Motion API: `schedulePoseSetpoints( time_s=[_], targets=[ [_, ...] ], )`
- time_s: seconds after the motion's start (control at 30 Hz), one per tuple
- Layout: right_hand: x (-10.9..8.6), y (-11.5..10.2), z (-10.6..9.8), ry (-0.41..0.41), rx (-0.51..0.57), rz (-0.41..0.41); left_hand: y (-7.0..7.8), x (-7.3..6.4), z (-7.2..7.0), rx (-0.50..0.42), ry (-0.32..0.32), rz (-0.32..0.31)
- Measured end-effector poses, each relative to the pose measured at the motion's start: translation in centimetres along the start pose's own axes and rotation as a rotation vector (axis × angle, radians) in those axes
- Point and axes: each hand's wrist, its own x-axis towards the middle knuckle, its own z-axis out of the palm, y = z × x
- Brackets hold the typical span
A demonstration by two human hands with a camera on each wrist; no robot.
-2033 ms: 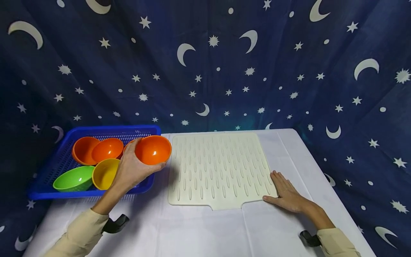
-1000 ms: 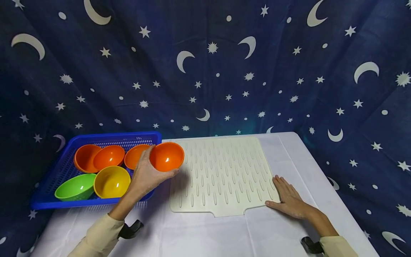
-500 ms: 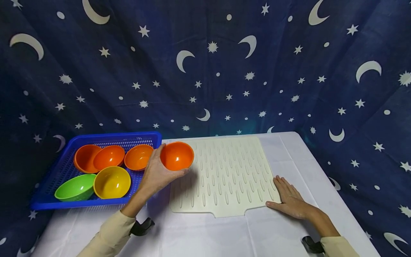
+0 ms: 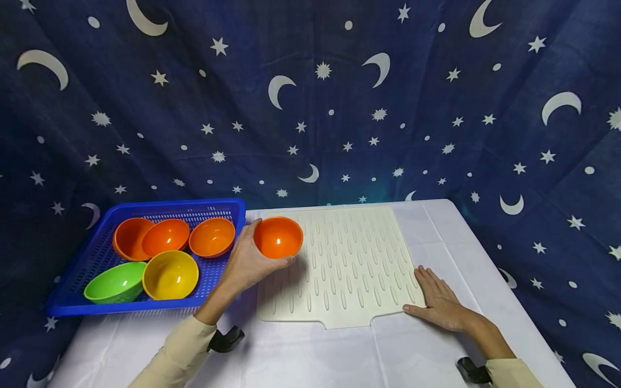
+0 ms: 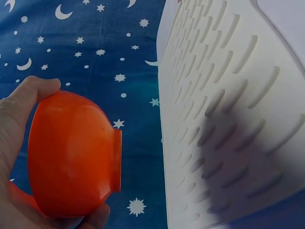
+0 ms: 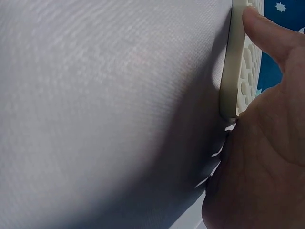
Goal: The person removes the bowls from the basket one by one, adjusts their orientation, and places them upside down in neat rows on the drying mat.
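My left hand [image 4: 252,260] grips an orange bowl [image 4: 278,237] by its rim, thumb on the near side and fingers at the far side. In the left wrist view the bowl [image 5: 71,155] is held apart from the cream ridged mat [image 5: 224,95], with a shadow falling on the mat. The mat [image 4: 344,258] lies flat on the table. At its right front corner my right hand [image 4: 440,306] rests with fingers straight. The right wrist view shows that thumb [image 6: 269,36] touching the mat's edge [image 6: 231,71].
On the left a blue basket [image 4: 215,283] holds several bowls: orange bowls [image 4: 212,237], a yellow bowl [image 4: 170,275] and a green bowl [image 4: 115,283] tipped on its side. White cloth [image 4: 310,355] covers the table. A dark blue curtain [image 4: 310,97] with moons and stars hangs behind.
My left hand has carried the orange bowl rightward from over the basket's right side to above the mat's left part. The right hand has stayed at the mat's corner.
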Motion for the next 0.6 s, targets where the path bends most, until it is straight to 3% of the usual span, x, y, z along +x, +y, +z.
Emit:
schedulePoseSetpoints(
  time_s=[0.33, 0.6],
  targets=[
    [-0.1, -0.1, 0.1, 0.028, 0.000, -0.012, 0.3, -0.2, 1.2, -0.057, 0.027, 0.003],
    [-0.4, -0.7, -0.1, 0.063, 0.014, -0.040, 0.6, 0.2, 3.1, -0.081, 0.030, 0.011]
  ],
)
